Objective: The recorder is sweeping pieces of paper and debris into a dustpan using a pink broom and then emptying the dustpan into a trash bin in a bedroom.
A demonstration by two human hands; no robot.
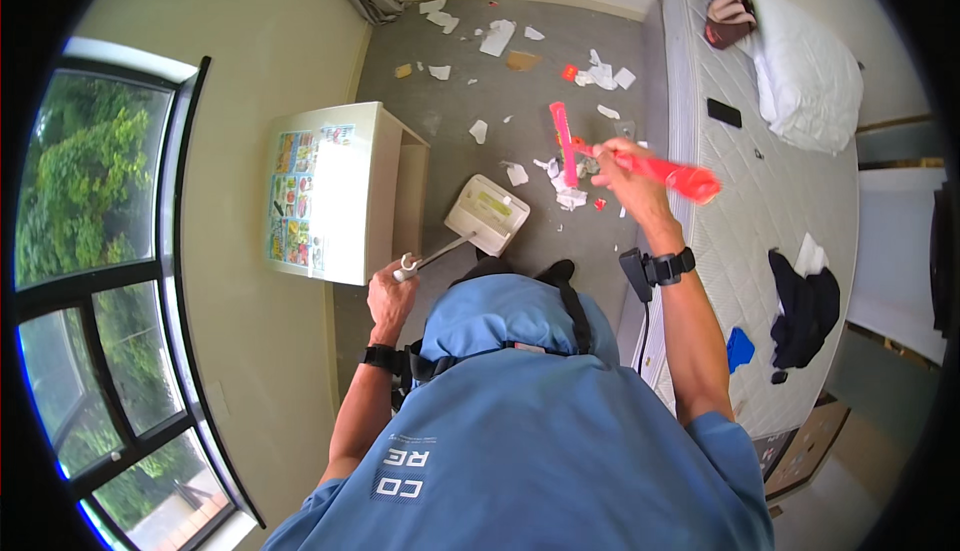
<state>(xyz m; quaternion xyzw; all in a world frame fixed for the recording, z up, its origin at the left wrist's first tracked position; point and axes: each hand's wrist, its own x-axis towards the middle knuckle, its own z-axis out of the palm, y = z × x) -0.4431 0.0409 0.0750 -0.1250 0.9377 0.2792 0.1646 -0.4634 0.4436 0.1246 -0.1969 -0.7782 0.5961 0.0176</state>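
My left hand (pixel 391 297) is closed round the white grip at the top of a long-handled dustpan's pole. The white dustpan (pixel 489 215) rests on the grey floor in front of my feet, with a few light bits in it. My right hand (pixel 628 180) grips the handle of a red broom or brush (pixel 564 144); its narrow pink-red head points away from me, and its other end is blurred at the right. Just under that head lies a cluster of crumpled white paper scraps (pixel 571 197) with some coloured pieces. Part of this pile is hidden by the brush.
More torn paper (pixel 497 37) and a brown cardboard piece (pixel 523 61) lie farther off on the floor. A white cabinet (pixel 382 198) stands at the left by the window wall. Along the right runs a mattress (pixel 757 198) with a pillow (pixel 806 71), a black phone (pixel 724 113) and dark cloth (pixel 802 311).
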